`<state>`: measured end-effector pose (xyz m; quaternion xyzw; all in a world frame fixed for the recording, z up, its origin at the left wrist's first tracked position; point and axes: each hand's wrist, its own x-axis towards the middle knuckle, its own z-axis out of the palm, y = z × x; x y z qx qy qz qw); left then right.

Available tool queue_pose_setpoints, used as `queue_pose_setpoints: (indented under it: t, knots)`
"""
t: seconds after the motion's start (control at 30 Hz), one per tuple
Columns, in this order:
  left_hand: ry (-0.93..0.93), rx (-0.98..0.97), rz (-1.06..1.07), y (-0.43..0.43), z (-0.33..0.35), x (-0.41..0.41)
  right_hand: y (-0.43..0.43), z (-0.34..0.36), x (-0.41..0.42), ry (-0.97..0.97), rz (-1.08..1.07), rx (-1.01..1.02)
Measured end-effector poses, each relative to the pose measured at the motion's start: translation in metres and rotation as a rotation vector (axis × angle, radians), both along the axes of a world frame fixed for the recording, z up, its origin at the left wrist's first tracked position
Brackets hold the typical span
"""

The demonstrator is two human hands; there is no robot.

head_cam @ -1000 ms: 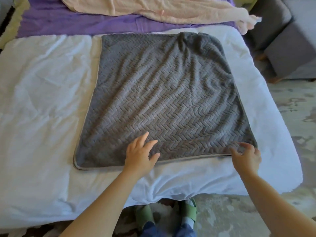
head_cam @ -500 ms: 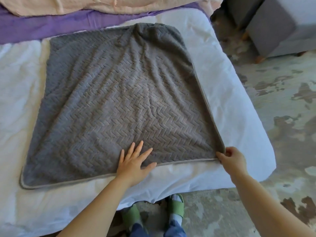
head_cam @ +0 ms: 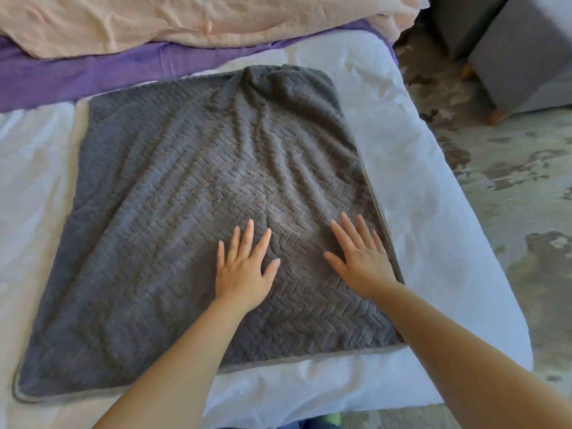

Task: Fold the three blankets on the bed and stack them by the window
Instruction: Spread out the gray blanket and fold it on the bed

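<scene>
No readable txt, labels, brands or nos. anywhere in view.

white sheet (head_cam: pixel 427 230) free right of grey blanket (head_cam: pixel 173 218), peach blanket (head_cam: pixel 185 20) heaped beyond it, grey ottoman (head_cam: pixel 526 57) far right

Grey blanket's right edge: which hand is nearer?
Right. The right hand lies flat on the grey blanket just inside its right edge; the left hand rests flat nearer the blanket's middle.
</scene>
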<state>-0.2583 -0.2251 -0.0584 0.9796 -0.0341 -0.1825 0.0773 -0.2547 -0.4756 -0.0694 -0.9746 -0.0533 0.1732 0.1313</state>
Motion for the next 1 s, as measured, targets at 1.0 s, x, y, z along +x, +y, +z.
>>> queue_pose_setpoints:
  t: [1.0]
  knots:
    - [-0.369, -0.196, 0.065, 0.019, -0.019, 0.296, 0.024, 0.011, 0.323, -0.293, -0.592, 0.342]
